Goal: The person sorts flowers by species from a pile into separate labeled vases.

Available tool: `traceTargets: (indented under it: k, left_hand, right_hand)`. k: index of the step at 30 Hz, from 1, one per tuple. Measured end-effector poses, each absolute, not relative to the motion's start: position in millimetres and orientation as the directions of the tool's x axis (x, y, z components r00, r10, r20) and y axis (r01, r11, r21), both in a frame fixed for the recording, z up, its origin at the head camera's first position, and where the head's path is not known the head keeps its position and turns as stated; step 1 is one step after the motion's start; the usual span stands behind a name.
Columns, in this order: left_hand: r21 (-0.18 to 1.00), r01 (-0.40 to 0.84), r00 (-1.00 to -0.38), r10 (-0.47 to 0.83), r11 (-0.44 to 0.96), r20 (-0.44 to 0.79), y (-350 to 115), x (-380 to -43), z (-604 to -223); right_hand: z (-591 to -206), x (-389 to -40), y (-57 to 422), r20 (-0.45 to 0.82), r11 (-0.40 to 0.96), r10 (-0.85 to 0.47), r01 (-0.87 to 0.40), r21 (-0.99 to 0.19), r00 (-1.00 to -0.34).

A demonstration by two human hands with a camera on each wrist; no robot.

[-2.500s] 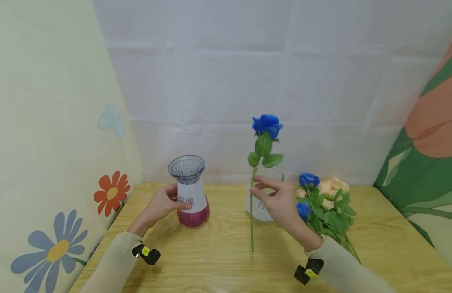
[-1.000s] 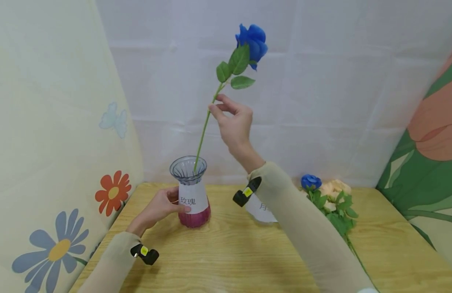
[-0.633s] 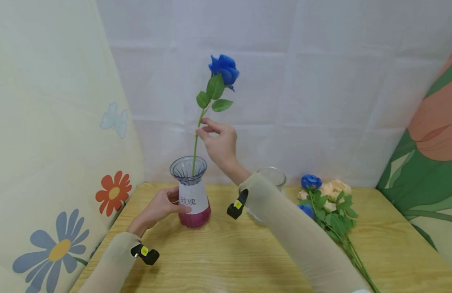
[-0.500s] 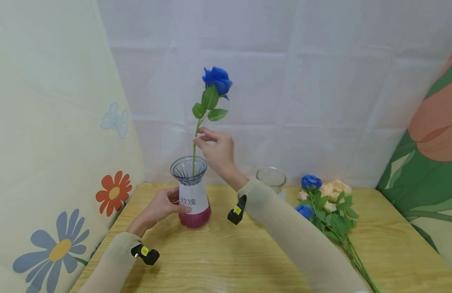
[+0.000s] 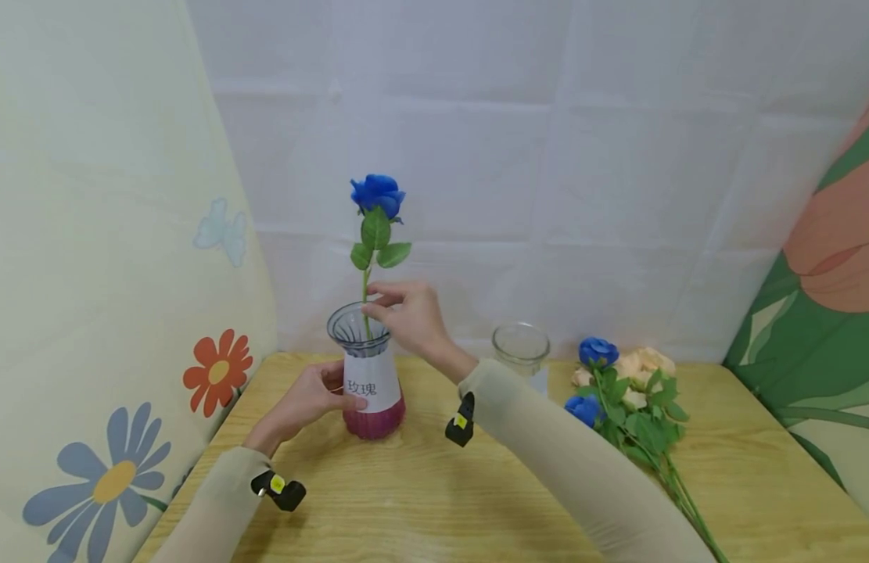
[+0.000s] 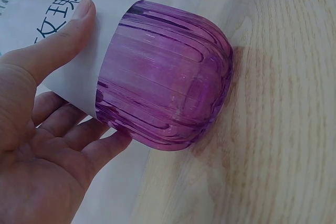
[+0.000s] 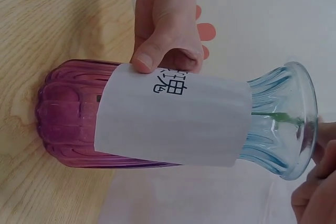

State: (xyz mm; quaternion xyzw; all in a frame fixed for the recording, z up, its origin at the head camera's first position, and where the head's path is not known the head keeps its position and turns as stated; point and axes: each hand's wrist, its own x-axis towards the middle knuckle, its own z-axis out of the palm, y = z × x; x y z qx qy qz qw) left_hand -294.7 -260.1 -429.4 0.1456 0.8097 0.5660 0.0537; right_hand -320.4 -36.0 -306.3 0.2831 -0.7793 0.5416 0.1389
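Behind the pale, wood-grained worktop (image 5: 378,508) hangs a large, creased white cloth (image 5: 441,62); a cream cloth printed with flowers (image 5: 89,234) closes the left side, and a cloth with big green leaves and salmon petals (image 5: 842,234) closes the right. On the worktop, left of the middle, stands upright a flared glass vase, bluish at the mouth and magenta at the base (image 5: 373,422), with a white paper label (image 5: 381,375). Farther right is a clear, round-rimmed glass vessel (image 5: 522,358), partly hidden, and near it lies a loose bunch of blue roses (image 5: 598,351) and pale peach blooms (image 5: 645,363). As for the hands, the left hand (image 5: 314,403) is half closed around the labelled part of the vase, thumb in front; the right hand (image 5: 409,317) pinches the thin stem of a single blue rose with green leaves (image 5: 378,195), nearly upright. This stem enters the neck of the vase; where its tip ends, I cannot tell. The step in hand seems to be the lowering of this rose. In my judgement, the next move calls for gentle guiding downward, with the vase held steady, and then a soft release.
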Motion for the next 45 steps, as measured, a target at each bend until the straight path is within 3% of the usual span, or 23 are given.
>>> traceTargets:
  k: [9,17,24,32,45]
  left_hand:
    - [0.933,0.169,-0.953,0.295,0.318,0.072,-260,-295,-428]
    - [0.932,0.182,-0.950,0.301,0.314,0.084,-257,-297,-430]
    - [0.941,0.186,-0.942,0.322,0.281,0.090,-259,-299,-433]
    - [0.965,0.152,-0.942,0.326,0.216,0.076,-264,-301,-435]
    - [0.959,0.147,-0.954,0.290,0.243,0.073,-259,-296,-429]
  right_hand:
    - [-300,-319,-35,0.461,0.370,-0.347,-0.571,-0.733,-0.817]
    - [-293,-298,-2,0.443,0.367,-0.354,-0.558,-0.744,-0.824]
    - [-304,-272,54,0.396,0.363,-0.407,-0.544,-0.757,-0.823]
    - [-336,-245,130,0.222,0.402,-0.459,-0.424,-0.812,-0.860]
    - [-384,-226,258,0.043,0.519,-0.334,-0.222,-0.825,-0.942]
